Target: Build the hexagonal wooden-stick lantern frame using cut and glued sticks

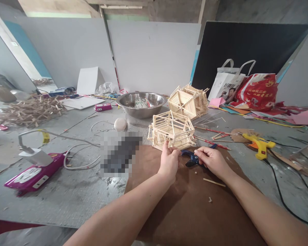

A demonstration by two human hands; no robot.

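Frame of pale wooden sticks (171, 131), openwork and many-sided, stands at the far edge of the flat brown board (182, 212), on the grey tabletop (82, 191).

Left hand (168, 162): over the board's far part, at the frame's near side; fingers curled in, thumb raised. Contact and any hold: cannot tell. Right hand (212, 160): over the board's far right part, thumb and forefinger nearly together, at the dark blue hand tool with a curved head (191, 160). Whether these fingers grip it or only rest by it: cannot tell.

Loose pale wooden stick (214, 182) lies on the board. Second frame of similar sticks (188, 102): beyond the board. Yellow glue gun with black cable (260, 147): right of the board.

Handling (judgement): steady the frame low, near a joint, pressing lightly, since thin sticks probably flex or snap. Best keep the tool's head clear of the joints and pointed away from the left thumb.
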